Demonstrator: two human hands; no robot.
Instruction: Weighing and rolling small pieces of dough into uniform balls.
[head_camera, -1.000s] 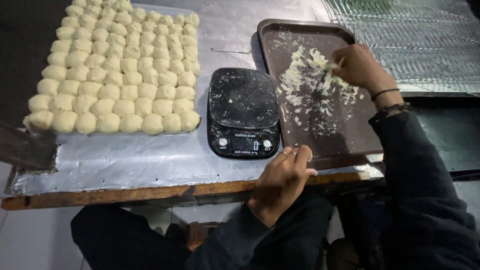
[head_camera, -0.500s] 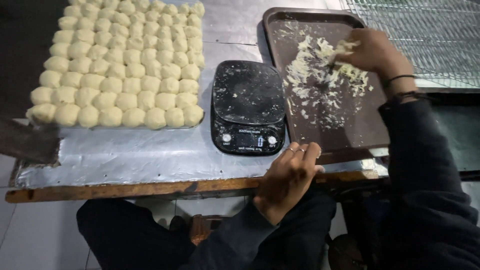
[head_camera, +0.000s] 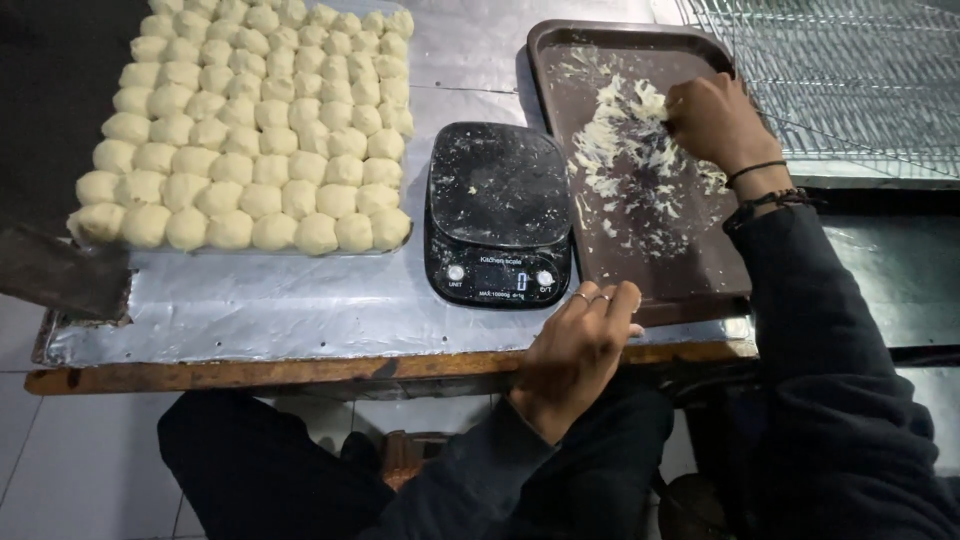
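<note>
My right hand lies on a dark brown tray, fingers curled down into the pale yellowish fat smeared across it. My left hand rests at the table's front edge and pinches the tray's near left corner; rings show on two fingers. A black kitchen scale, dusted with flour, stands just left of the tray. Further left, several rows of round dough balls sit packed together on the foil-covered table.
A wire rack lies at the back right. A dark flat slab overhangs the table's left edge. The wooden table edge runs along the front, with my dark-clothed legs and the tiled floor below.
My right hand has slid from the tray's right side up toward its far middle, dragging through the fat. My left hand has shifted slightly right to the tray's corner.
</note>
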